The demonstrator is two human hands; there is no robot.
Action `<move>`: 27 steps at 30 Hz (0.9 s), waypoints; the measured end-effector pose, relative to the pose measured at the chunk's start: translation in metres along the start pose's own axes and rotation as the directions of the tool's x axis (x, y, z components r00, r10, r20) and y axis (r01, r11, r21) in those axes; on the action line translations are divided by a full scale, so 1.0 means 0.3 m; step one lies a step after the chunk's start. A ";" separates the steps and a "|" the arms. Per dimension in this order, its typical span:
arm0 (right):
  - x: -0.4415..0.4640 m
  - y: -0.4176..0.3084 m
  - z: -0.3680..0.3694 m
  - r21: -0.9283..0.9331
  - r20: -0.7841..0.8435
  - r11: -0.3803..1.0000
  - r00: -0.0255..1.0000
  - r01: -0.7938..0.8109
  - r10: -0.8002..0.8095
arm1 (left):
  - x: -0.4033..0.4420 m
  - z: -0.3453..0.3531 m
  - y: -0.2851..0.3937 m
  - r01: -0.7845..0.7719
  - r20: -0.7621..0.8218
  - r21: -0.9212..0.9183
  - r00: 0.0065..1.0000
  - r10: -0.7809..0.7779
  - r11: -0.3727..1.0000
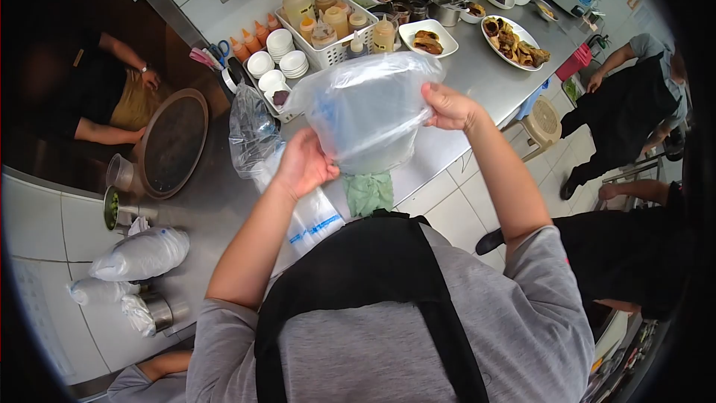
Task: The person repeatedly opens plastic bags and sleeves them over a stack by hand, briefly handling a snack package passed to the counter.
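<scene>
Between my two hands is a clear plastic bag, spread wide over the steel counter. My left hand grips its lower left edge, with the fingers closed. At the upper right edge, my right hand pinches the plastic between thumb and fingers. A green cloth lies just below the bag, on the counter's near edge. Beside my left forearm is a stack of flat plastic bags with blue print. A crumpled clear bag sits to the left of the bag I hold.
Behind stand a white basket of sauce bottles, small white bowls and a platter of food. A round tray and filled plastic bags are left. Several people stand around, left and right. A stool is right.
</scene>
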State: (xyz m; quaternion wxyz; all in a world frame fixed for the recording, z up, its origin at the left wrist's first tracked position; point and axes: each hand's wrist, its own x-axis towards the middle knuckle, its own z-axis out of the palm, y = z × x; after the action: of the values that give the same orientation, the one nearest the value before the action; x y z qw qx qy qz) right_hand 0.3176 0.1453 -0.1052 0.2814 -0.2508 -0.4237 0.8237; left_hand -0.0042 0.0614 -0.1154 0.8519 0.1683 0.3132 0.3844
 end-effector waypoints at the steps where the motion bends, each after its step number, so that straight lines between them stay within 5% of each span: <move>1: -0.001 0.035 0.003 0.002 -0.003 1.000 1.000 0.000 0.000 | 0.010 -0.022 -0.036 0.001 0.016 -0.067 1.000 0.000 0.998; 3: 0.005 0.113 -0.004 0.062 -0.139 0.998 0.990 0.006 0.003 | 0.042 -0.092 -0.108 -0.041 -0.040 -0.096 0.999 0.037 0.995; 4: 0.009 0.162 -0.071 0.175 0.010 0.984 0.999 0.029 -0.031 | 0.074 -0.159 -0.144 -0.082 -0.018 -0.115 0.997 0.080 0.990; 11: -0.013 0.221 -0.003 0.274 -0.138 0.936 0.972 0.220 -0.188 | 0.081 -0.125 -0.229 -0.429 -0.094 -0.012 0.900 0.426 0.903; 13: -0.031 0.216 0.058 0.333 -0.285 0.883 0.928 0.330 -0.239 | 0.068 -0.108 -0.248 -0.452 -0.093 0.027 0.887 0.452 0.892; 17: 0.042 0.408 -0.020 0.165 -0.422 0.954 0.892 0.251 -0.161 | 0.083 -0.194 -0.296 -0.459 -0.046 0.207 0.878 0.477 0.864; 19: 0.033 0.437 0.018 0.155 -0.549 0.946 0.821 0.283 -0.156 | 0.081 -0.220 -0.292 -0.450 -0.059 0.134 0.886 0.461 0.883; 24: -0.043 0.435 0.051 0.175 -0.547 0.907 0.804 0.382 -0.233 | 0.036 -0.271 -0.327 -0.457 -0.031 0.086 0.887 0.460 0.885; 26: -0.054 0.421 0.091 -0.034 -0.552 0.945 0.782 0.326 -0.289 | 0.055 -0.330 -0.365 -0.365 -0.056 0.508 0.890 0.453 0.780; 27: -0.041 0.435 0.082 -0.034 -0.553 0.945 0.781 0.325 -0.289 | 0.060 -0.320 -0.365 -0.364 -0.056 0.507 0.890 0.452 0.781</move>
State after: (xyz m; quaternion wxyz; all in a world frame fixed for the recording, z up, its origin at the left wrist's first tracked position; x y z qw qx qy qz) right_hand 0.2777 0.0605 -0.1998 0.5293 -0.3958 -0.3335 0.6722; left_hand 0.0015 0.0087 -0.2523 0.6475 0.4053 0.4283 0.4827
